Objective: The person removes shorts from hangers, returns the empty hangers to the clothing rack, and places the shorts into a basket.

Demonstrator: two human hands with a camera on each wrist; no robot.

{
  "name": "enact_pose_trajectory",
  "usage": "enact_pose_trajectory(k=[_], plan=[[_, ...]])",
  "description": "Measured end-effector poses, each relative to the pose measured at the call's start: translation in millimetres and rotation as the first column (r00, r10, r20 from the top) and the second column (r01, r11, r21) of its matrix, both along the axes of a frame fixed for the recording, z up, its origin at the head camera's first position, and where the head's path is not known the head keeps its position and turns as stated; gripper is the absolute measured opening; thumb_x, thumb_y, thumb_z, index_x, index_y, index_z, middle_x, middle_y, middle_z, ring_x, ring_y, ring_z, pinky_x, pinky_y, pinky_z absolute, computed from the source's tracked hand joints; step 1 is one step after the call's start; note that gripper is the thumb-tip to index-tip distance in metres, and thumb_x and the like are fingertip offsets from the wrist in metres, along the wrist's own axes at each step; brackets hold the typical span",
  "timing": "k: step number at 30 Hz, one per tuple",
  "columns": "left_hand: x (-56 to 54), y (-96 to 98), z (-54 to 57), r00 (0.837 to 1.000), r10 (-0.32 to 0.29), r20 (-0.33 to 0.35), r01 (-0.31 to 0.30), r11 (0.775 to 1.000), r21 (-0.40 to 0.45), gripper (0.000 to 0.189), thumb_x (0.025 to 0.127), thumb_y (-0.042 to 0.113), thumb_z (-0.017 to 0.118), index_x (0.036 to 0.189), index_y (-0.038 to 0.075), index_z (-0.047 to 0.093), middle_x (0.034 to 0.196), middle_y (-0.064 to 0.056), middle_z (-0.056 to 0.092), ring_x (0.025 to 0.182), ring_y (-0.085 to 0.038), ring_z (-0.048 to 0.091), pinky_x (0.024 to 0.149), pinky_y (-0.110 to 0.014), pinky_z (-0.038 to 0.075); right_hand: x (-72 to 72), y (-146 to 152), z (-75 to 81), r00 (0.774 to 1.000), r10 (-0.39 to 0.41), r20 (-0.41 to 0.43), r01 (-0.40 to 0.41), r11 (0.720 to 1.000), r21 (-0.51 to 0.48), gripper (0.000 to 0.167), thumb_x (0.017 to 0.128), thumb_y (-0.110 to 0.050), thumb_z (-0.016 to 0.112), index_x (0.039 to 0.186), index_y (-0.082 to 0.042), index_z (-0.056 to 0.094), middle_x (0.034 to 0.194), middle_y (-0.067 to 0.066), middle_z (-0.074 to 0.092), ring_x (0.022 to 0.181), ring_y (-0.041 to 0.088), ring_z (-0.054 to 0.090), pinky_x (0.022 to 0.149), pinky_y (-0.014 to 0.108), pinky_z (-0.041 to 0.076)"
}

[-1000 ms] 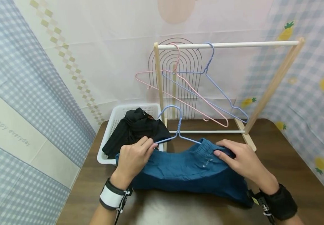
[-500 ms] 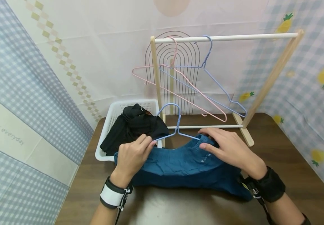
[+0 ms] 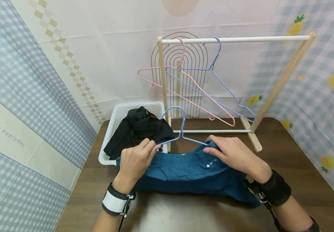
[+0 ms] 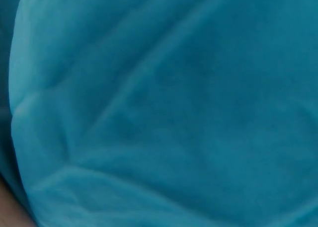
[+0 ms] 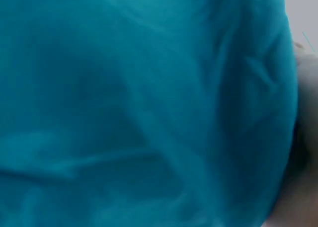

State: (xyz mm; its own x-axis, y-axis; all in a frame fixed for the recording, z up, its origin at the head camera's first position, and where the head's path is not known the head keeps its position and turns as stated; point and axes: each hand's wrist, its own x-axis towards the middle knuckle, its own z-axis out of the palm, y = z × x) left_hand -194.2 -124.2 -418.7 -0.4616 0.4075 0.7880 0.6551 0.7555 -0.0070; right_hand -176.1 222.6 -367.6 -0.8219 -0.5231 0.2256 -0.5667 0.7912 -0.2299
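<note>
A dark teal garment with an elastic waistband, seemingly shorts (image 3: 181, 170), hangs between my two hands above the table. A blue wire hanger (image 3: 182, 124) stands up out of its waist, hook upward, both arms running into my grips. My left hand (image 3: 136, 161) pinches the hanger's left arm together with the waistband. At the other side, my right hand (image 3: 233, 154) pinches the waistband around the hanger's right arm, thumb in front and fingers behind. Teal cloth (image 4: 174, 113) fills the left wrist view, and in the right wrist view similar cloth (image 5: 149, 113) hides the fingers.
A wood-and-white rack (image 3: 236, 40) stands behind, carrying a pink hanger (image 3: 197, 85) and another blue hanger (image 3: 228, 88). Left of it, a white basket (image 3: 112, 129) holds black clothing (image 3: 141, 129). The brown table (image 3: 294, 180) meets curtains on both sides.
My right hand has moved left and inward along the waistband, bunching the cloth toward the hanger's right arm. My left hand keeps its hold.
</note>
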Motion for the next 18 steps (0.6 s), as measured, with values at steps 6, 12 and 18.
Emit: enact_pose_trajectory(k=[6,12,18], plan=[[-0.3,-1.2,0.4,1.000,-0.003,-0.015,0.004,1.000,0.007,0.049,0.116,0.041,0.037,0.082,0.012,0.058,0.069,0.002,0.045,0.043,-0.004,0.020,0.040,-0.019,0.014,1.4,5.1,-5.2,0.998,0.052,-0.046,-0.052,0.999,-0.006,0.014,0.105,-0.030,0.068,0.106,-0.019,0.059,0.071,-0.016,0.040,0.060,-0.002,0.041,0.056,0.022,0.036],[-0.7,-2.6,-1.7,1.000,0.007,0.013,-0.007,1.000,0.001,0.050,0.116,0.042,0.037,0.082,0.013,0.058,0.069,0.002,0.046,0.044,-0.004,0.021,0.041,-0.019,0.014,3.2,9.1,-7.9,0.989,0.095,-0.110,-0.098,0.995,-0.015,0.012,0.104,-0.025,0.069,0.101,-0.020,0.059,0.071,-0.016,0.035,0.059,-0.003,0.038,0.054,0.020,0.032],[-1.0,-4.2,-3.1,0.998,0.032,0.045,-0.032,0.999,-0.001,0.050,0.116,0.042,0.038,0.081,0.013,0.058,0.070,0.003,0.045,0.042,-0.006,0.023,0.041,-0.021,0.015,4.3,14.0,-9.5,0.982,0.104,-0.155,-0.112,0.993,-0.040,0.008,0.104,-0.023,0.069,0.102,-0.020,0.062,0.074,-0.016,0.045,0.061,-0.004,0.042,0.055,0.019,0.034]])
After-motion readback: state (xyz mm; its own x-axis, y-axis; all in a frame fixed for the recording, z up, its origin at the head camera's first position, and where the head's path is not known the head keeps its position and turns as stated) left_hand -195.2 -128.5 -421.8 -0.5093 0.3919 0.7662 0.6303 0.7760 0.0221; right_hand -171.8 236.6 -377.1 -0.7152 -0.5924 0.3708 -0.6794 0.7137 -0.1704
